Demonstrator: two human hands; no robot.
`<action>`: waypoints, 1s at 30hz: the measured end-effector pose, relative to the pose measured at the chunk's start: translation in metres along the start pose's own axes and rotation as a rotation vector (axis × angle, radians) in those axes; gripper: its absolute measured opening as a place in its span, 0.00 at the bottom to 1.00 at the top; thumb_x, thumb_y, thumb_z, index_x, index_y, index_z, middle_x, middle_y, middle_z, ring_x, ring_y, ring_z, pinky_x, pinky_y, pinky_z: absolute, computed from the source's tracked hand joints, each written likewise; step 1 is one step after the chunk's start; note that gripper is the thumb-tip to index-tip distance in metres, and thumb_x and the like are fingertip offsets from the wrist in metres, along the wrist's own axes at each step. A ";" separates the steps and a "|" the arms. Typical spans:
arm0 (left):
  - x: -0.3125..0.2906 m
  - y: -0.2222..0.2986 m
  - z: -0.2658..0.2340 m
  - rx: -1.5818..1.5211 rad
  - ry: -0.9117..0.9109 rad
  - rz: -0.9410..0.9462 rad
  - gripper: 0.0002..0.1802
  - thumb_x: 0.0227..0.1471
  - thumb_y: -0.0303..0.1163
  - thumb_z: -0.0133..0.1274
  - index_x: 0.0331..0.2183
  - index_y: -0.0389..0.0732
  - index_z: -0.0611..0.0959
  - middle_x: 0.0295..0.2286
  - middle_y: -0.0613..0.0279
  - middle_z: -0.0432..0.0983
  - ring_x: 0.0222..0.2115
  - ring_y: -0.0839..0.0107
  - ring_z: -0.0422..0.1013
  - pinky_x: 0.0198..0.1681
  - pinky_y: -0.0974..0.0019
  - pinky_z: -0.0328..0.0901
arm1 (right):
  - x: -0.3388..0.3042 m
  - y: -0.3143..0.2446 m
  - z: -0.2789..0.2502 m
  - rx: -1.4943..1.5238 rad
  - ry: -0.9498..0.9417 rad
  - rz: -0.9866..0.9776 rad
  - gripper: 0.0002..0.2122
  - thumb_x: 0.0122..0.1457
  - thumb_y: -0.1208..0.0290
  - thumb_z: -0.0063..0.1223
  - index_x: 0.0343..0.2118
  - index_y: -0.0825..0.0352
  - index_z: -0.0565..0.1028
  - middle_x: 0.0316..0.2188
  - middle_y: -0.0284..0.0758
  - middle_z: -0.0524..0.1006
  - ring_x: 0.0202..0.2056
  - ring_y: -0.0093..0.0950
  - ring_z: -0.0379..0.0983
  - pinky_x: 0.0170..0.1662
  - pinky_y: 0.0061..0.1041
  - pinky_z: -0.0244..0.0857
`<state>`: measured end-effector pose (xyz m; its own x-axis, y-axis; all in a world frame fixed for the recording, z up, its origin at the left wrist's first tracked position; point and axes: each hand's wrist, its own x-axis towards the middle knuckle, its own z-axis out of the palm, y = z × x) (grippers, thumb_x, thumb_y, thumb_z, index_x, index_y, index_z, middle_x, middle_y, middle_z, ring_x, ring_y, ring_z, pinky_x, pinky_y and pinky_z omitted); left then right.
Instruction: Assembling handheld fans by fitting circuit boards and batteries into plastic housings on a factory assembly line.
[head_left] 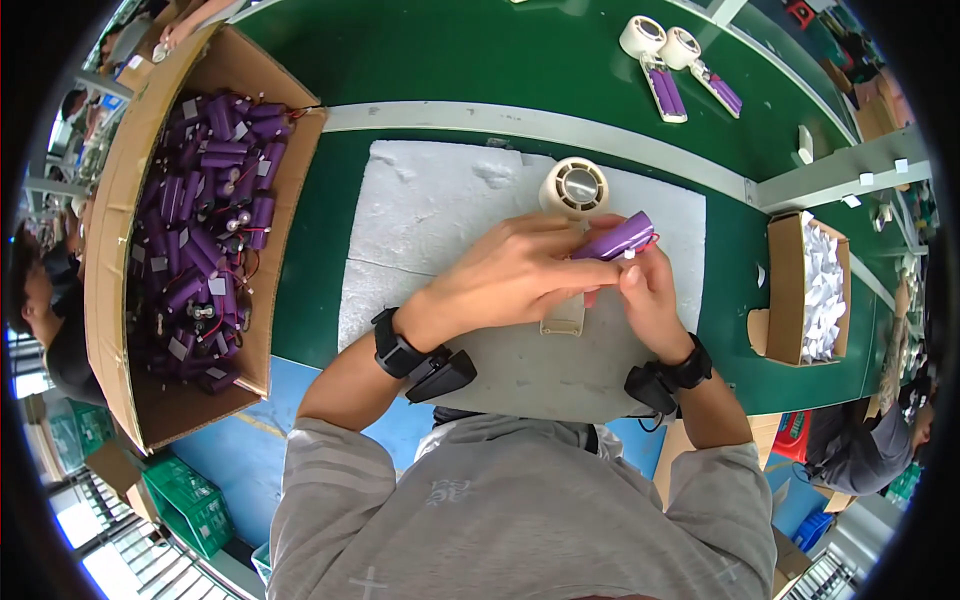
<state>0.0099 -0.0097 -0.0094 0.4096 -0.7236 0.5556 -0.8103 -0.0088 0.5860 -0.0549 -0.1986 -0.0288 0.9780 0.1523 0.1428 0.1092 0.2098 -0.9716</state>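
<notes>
A purple battery pack (612,240) with red wires and a small white plug is held up between my two hands, tilted with its right end higher. My left hand (505,268) reaches in from the left, its fingers closed around the pack's left end. My right hand (652,300) pinches at the right end by the wires, thumb in front; its other fingers are partly hidden. Beneath them on the foam pad lies a cream handheld fan body (574,188), round head away from me. My hands cover most of its handle; only the lower end shows.
The white foam pad (410,200) lies on the green bench. At left stands a large cardboard box (290,230) of purple battery packs. A smaller carton (787,290) holds white pieces at right. Beyond the metal rail are two fan bodies (663,90) with purple packs fitted. People work on both sides.
</notes>
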 end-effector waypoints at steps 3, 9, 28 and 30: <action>0.003 0.005 -0.005 0.012 -0.018 -0.121 0.19 0.40 0.22 0.63 0.39 0.45 0.82 0.31 0.59 0.78 0.29 0.61 0.73 0.34 0.64 0.68 | 0.000 0.007 -0.010 0.105 0.029 0.120 0.19 0.65 0.59 0.45 0.50 0.70 0.66 0.36 0.36 0.75 0.35 0.25 0.74 0.34 0.23 0.68; 0.002 -0.007 -0.020 0.049 0.048 -0.166 0.23 0.35 0.26 0.67 0.38 0.45 0.80 0.29 0.61 0.75 0.30 0.61 0.72 0.34 0.63 0.68 | 0.003 0.010 -0.017 0.086 0.224 -0.002 0.16 0.64 0.63 0.45 0.48 0.69 0.67 0.38 0.38 0.75 0.37 0.26 0.74 0.36 0.23 0.68; -0.007 -0.022 -0.012 -0.512 -0.210 -0.656 0.16 0.43 0.19 0.63 0.36 0.38 0.79 0.32 0.67 0.76 0.35 0.77 0.72 0.40 0.71 0.69 | 0.008 0.001 -0.006 -0.803 0.029 -0.258 0.09 0.44 0.78 0.67 0.30 0.65 0.79 0.26 0.32 0.71 0.24 0.24 0.68 0.26 0.21 0.63; -0.006 -0.021 -0.015 -0.586 -0.219 -0.692 0.15 0.45 0.17 0.60 0.38 0.37 0.79 0.33 0.67 0.76 0.37 0.77 0.72 0.43 0.70 0.69 | 0.007 0.002 -0.003 -0.862 0.047 -0.280 0.09 0.43 0.77 0.68 0.29 0.64 0.80 0.26 0.32 0.71 0.24 0.26 0.69 0.26 0.23 0.64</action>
<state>0.0304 0.0048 -0.0161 0.5857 -0.8020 -0.1173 -0.0503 -0.1804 0.9823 -0.0472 -0.2002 -0.0306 0.8996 0.1614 0.4058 0.4214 -0.5648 -0.7095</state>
